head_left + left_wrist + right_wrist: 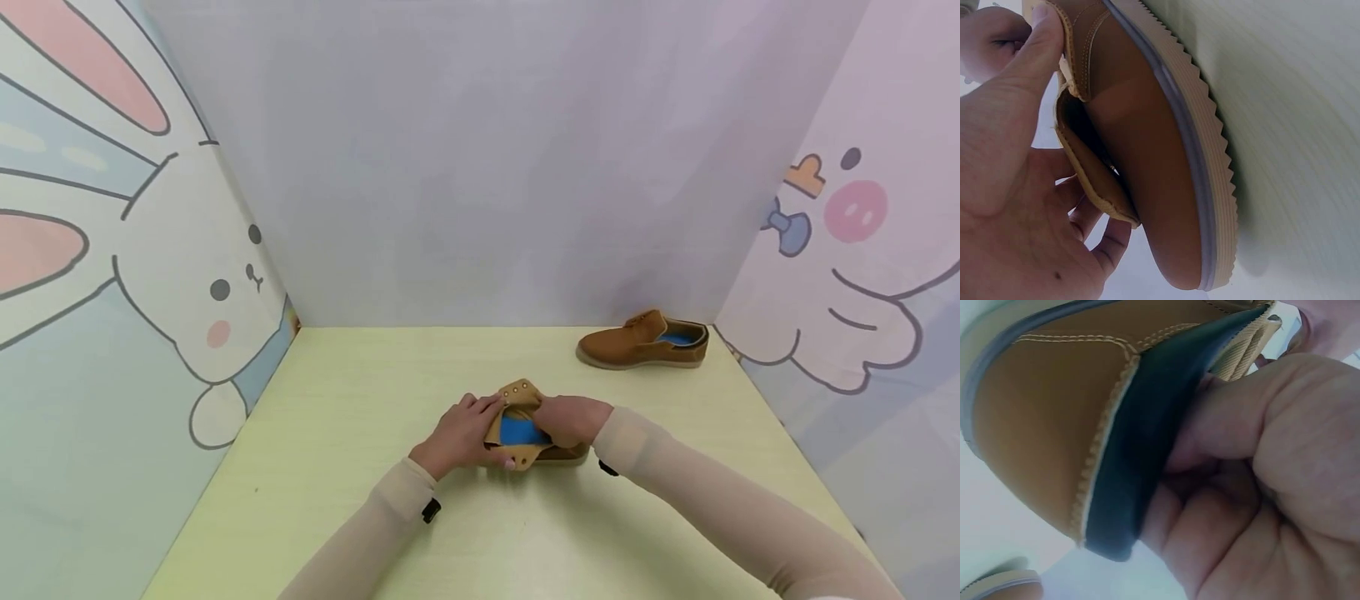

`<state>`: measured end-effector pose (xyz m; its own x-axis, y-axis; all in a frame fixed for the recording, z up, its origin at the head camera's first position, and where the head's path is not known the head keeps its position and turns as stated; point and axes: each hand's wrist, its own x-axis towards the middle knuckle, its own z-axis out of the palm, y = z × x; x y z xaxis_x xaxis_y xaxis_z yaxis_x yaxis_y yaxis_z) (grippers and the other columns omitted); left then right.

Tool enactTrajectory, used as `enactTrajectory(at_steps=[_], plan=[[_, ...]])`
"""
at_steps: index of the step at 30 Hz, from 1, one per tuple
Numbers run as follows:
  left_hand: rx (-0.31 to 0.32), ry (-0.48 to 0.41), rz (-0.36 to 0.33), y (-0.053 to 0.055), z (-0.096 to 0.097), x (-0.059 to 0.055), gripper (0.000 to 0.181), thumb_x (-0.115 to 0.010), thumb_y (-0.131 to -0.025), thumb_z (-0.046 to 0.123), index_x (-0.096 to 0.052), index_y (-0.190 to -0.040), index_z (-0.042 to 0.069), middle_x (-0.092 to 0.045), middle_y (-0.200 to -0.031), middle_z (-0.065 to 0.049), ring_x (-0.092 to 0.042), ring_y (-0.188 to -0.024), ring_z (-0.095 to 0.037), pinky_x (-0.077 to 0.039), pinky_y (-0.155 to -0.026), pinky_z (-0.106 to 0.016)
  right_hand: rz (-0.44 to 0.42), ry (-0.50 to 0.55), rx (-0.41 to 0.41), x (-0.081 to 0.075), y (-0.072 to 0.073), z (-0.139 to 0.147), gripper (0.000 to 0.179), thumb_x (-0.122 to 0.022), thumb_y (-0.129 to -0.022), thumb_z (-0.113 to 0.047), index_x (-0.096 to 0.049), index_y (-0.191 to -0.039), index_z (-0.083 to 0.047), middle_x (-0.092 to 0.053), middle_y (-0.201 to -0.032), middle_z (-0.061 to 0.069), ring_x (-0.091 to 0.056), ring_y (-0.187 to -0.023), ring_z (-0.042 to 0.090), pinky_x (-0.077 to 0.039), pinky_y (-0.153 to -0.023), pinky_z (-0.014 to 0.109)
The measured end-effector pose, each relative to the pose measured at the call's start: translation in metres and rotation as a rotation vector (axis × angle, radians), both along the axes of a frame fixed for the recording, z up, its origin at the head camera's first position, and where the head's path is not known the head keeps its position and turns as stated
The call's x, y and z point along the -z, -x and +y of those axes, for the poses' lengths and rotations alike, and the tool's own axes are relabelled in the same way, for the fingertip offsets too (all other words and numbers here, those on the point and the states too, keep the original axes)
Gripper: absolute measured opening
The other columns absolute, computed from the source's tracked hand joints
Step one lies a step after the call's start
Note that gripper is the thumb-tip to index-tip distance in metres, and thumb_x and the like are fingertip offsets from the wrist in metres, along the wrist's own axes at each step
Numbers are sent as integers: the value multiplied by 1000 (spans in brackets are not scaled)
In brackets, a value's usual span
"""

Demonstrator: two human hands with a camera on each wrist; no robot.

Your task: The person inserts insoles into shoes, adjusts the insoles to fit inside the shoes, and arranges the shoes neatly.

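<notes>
A brown lace-less shoe (564,456) sits on the table between both hands, its blue insole (521,431) showing through the spread opening. On the toe side, my left hand (463,435) holds the shoe's front. In the left wrist view its thumb (1041,37) presses the side flap while the fingers reach round the tan tongue (1094,178). My right hand (573,419) grips the heel end. The right wrist view shows its fingers (1210,425) bent at the dark-lined collar (1132,450), beside the stitched heel (1041,425); the fingertips are hidden.
A matching brown shoe (618,346) stands at the back right of the pale yellow table (360,375), toe pointing left. A plain grey wall (480,167) closes off the back. Cartoon-printed panels flank the table, with a rabbit (180,275) on the left one.
</notes>
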<state>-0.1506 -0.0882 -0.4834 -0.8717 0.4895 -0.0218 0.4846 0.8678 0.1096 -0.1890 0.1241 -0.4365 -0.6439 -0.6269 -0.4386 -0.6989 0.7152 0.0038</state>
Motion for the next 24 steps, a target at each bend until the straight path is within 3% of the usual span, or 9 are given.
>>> enactTrajectory(at_steps=[7, 16, 24], plan=[[-3, -2, 2, 1, 1, 3, 107, -67, -78, 78, -38, -158, 13, -41, -158, -4, -46, -122, -25, -47, -94, -38, 17, -12, -14, -4, -3, -1, 19, -67, -97, -7, -66, -79, -13, -54, -68, -3, -44, -61, 13, -43, -61, 28], [9, 2, 53, 2, -3, 7, 107, -67, -78, 78, -38, -157, 12, -40, -159, -5, -47, -119, -25, -48, -87, -37, 7, -117, -51, -9, -3, -9, 26, -63, -99, -6, -65, -73, -11, -50, -65, -2, -40, -59, 13, -41, -61, 27], [12, -24, 31, 2, -3, 7, 106, -69, -78, 76, -40, -157, 11, -40, -158, -6, -46, -119, -26, -48, -88, -39, -25, 6, -12, 2, 4, -16, 17, -64, -99, -7, -69, -84, -13, -54, -71, -4, -44, -64, 12, -43, -65, 27]])
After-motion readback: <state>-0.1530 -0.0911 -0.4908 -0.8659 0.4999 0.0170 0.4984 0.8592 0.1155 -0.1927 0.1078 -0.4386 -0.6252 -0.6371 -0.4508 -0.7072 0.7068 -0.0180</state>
